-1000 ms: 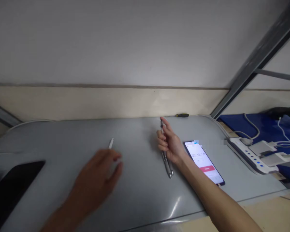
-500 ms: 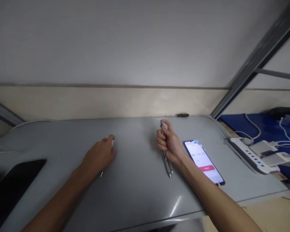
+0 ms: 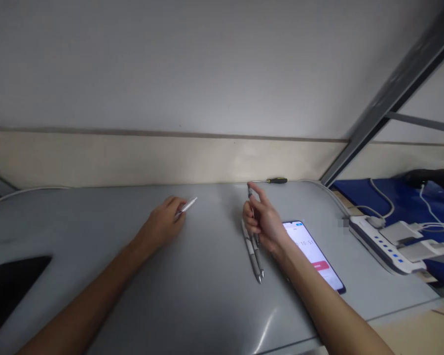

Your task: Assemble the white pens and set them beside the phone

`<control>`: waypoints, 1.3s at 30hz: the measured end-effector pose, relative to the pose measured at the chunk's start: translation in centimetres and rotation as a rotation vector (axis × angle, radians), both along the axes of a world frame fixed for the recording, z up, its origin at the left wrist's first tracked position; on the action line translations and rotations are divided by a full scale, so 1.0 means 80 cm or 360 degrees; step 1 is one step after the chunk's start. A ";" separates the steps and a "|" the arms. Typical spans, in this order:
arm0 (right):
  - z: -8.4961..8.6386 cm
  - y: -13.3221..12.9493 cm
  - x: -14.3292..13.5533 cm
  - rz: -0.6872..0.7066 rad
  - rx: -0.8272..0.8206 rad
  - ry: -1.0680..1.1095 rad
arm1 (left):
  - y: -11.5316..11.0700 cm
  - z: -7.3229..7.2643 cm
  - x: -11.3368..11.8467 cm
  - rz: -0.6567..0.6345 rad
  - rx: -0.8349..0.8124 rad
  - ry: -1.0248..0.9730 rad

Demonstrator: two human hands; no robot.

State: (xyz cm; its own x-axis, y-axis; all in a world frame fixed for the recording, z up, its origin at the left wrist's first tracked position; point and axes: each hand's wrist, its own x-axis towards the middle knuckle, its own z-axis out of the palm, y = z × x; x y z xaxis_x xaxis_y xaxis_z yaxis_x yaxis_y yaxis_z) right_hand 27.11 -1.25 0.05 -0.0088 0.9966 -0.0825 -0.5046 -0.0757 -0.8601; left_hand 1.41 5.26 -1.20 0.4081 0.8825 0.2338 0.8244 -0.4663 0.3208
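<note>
Pinched in my left hand (image 3: 167,217) is a white and silver pen (image 3: 188,206), its end pointing up and to the right above the table. My right hand (image 3: 262,217) is closed around another pen (image 3: 249,191), held upright with the index finger on its top end; the fingers hide its lower part. Just below that hand, grey and white pens (image 3: 252,254) lie side by side on the table, tips toward me. Their upper ends are partly hidden by the hand.
A phone (image 3: 303,236) showing a timer lies beside my right forearm. Farther right sits a white power strip (image 3: 387,246) with chargers plugged in. A screwdriver (image 3: 277,180) rests against the wall. A black flat object (image 3: 17,281) lies at left on the grey table (image 3: 207,296).
My left hand has moved up and right and turned, so the pen now sticks out beyond its fingers. My right hand stays closed on its pen. The view has shifted slightly.
</note>
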 end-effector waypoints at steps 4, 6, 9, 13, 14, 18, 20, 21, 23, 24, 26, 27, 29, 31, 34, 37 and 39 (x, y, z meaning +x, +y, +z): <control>-0.007 0.010 0.015 -0.0276 -0.0046 -0.0419 | -0.008 -0.016 -0.009 -0.0026 0.0068 -0.0143; -0.013 0.014 0.022 -0.0353 -0.0019 -0.0726 | -0.010 -0.022 -0.011 -0.0071 0.0099 -0.0188; -0.017 0.014 0.027 -0.0426 0.0035 -0.1412 | -0.010 -0.031 -0.010 -0.0164 0.0135 -0.0237; -0.015 0.010 0.028 -0.0426 0.0013 -0.2093 | -0.010 -0.038 -0.009 -0.0197 0.0163 -0.0257; -0.015 0.009 0.028 -0.0404 -0.0017 -0.2166 | -0.010 -0.038 -0.008 -0.0192 0.0171 -0.0265; -0.019 0.011 0.030 -0.0283 -0.0129 -0.2546 | -0.011 -0.036 -0.007 -0.0175 0.0154 -0.0289; -0.022 0.012 0.032 -0.0242 -0.0133 -0.2698 | -0.012 -0.034 -0.006 -0.0176 0.0134 -0.0290; -0.023 0.013 0.033 -0.0225 -0.0132 -0.2723 | -0.012 -0.033 -0.005 -0.0178 0.0129 -0.0287; -0.023 0.013 0.034 -0.0202 -0.0137 -0.2707 | -0.013 -0.032 -0.005 -0.0178 0.0129 -0.0278; -0.022 0.012 0.035 -0.0192 -0.0146 -0.2693 | -0.013 -0.032 -0.005 -0.0180 0.0130 -0.0275; -0.020 0.010 0.036 -0.0161 -0.0176 -0.2689 | -0.013 -0.032 -0.005 -0.0188 0.0134 -0.0264; -0.018 0.009 0.036 -0.0141 -0.0189 -0.2700 | -0.013 -0.032 -0.005 -0.0195 0.0137 -0.0258; -0.016 0.007 0.036 -0.0098 -0.0205 -0.2736 | -0.013 -0.033 -0.005 -0.0207 0.0143 -0.0255; -0.015 0.006 0.036 -0.0069 -0.0230 -0.2772 | -0.013 -0.033 -0.005 -0.0213 0.0139 -0.0256; -0.017 0.005 0.037 -0.0019 -0.0259 -0.2782 | -0.014 -0.033 -0.004 -0.0202 0.0131 -0.0251; -0.020 0.006 0.040 -0.0018 -0.0227 -0.2781 | -0.015 -0.033 -0.004 -0.0200 0.0137 -0.0239; -0.021 0.006 0.043 -0.0018 -0.0202 -0.2782 | -0.015 -0.033 -0.004 -0.0201 0.0132 -0.0228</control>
